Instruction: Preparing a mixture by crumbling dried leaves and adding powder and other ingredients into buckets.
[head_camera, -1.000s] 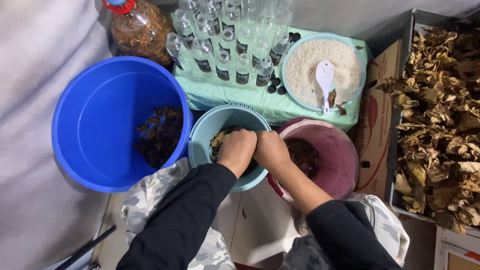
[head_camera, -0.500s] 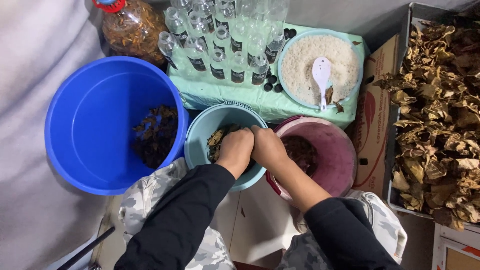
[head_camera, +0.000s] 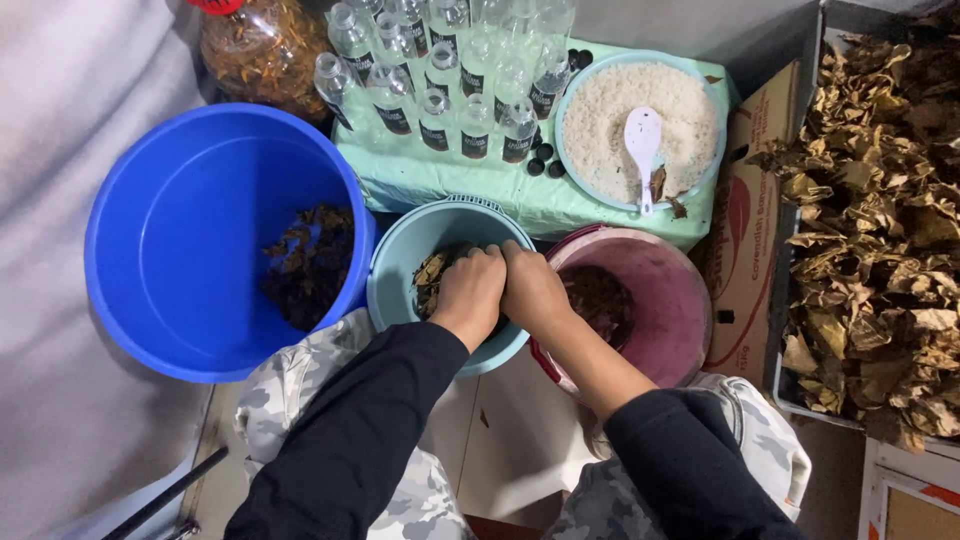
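My left hand (head_camera: 470, 290) and my right hand (head_camera: 533, 290) are pressed together, knuckles up, over a light blue bowl (head_camera: 400, 262) between my knees. Dry brown leaf pieces (head_camera: 430, 275) lie in that bowl under the hands. Both fists look closed; what the fingers grip is hidden beneath them. Right of the bowl stands a pink bowl (head_camera: 672, 300) with dark material (head_camera: 598, 300) inside, next to my right wrist.
A big blue bucket (head_camera: 190, 240) with dark leaf scraps stands at the left. Behind, a green-covered stand (head_camera: 440, 185) carries several small clear bottles (head_camera: 440, 70) and a bowl of white grains (head_camera: 610, 125) with a white spoon (head_camera: 642, 140). A tray of dry leaves (head_camera: 880, 220) fills the right.
Both hands stay together over the light blue bowl with only slight shifting. Nothing else has moved.
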